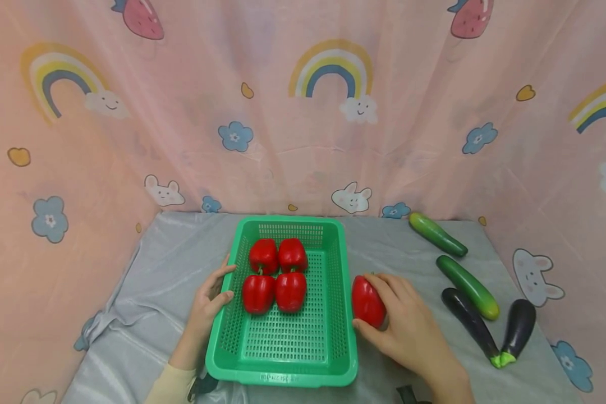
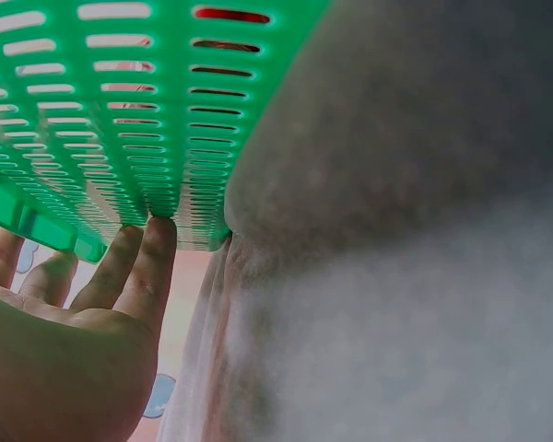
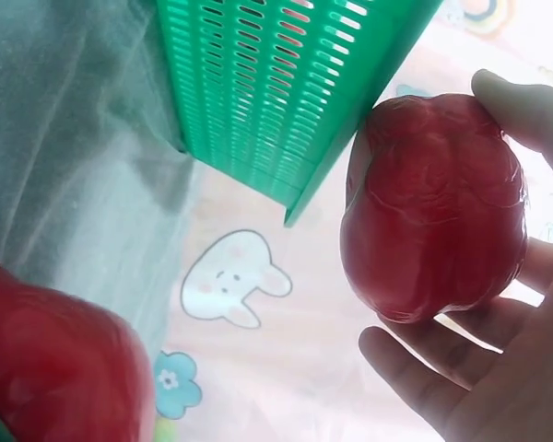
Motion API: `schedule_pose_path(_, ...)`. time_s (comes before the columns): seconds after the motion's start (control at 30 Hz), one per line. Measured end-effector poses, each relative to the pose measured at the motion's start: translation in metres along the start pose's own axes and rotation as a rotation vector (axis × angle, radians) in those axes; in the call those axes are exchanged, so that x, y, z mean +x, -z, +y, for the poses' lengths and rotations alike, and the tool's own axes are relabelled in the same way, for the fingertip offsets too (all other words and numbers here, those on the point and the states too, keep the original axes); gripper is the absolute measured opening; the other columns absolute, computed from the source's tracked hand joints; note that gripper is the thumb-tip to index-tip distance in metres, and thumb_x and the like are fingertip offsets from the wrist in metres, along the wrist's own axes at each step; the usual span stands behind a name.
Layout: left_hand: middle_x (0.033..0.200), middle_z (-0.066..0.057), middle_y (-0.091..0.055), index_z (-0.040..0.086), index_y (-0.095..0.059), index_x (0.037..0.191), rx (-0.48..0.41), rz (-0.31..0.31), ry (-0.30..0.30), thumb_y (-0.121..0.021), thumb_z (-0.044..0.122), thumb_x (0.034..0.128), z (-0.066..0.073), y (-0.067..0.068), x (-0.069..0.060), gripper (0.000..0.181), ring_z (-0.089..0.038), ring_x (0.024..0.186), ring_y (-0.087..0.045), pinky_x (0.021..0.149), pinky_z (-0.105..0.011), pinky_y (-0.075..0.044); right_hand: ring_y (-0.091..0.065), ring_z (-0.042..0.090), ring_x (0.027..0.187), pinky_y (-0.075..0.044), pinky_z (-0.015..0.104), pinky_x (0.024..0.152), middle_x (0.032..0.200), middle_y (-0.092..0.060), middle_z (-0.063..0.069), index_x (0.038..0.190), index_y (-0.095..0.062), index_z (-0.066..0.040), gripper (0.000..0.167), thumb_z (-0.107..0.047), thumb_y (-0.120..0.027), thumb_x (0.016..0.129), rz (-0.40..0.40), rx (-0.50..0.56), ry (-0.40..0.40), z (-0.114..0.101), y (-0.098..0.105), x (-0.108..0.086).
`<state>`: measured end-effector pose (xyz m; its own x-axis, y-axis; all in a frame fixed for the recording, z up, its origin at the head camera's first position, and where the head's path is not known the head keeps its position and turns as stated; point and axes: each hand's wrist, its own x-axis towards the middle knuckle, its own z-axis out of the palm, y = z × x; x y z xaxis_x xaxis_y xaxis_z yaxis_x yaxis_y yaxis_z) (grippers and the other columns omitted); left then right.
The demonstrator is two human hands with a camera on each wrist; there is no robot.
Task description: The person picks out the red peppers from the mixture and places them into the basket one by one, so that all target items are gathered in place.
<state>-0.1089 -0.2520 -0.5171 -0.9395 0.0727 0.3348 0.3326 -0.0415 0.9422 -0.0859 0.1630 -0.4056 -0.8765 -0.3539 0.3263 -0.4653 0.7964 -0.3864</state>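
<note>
My right hand holds a shiny red bell pepper between thumb and fingers, just outside the right rim of a green plastic basket. In the right wrist view the held pepper appears raised beside the perforated wall. Another red pepper shows at that view's lower left; the head view does not show it. Several red bell peppers sit together in the basket's left and far part. At the left rim my left hand grips the basket, its fingers against the outer wall.
Right of my right hand lie two green cucumber-like vegetables and two dark eggplants, the eggplants' green stem ends meeting. A grey cloth covers the table. A pink patterned curtain hangs behind and at both sides.
</note>
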Motion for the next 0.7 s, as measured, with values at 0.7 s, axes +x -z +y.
schedule_pose_path(0.7,0.177,-0.024,-0.026,-0.011,-0.051,0.153,0.017,-0.005,-0.008,-0.055,-0.012,0.0995,0.001,0.0,0.001,0.054,-0.008,0.162,-0.029,0.122,-0.019,-0.029,-0.063,0.028,0.126,-0.064,0.053,0.089,0.142,-0.066,0.008,0.152,-0.06,-0.012,0.09,-0.056,-0.093,0.08,0.022,0.009,0.055,-0.015,0.0,0.014)
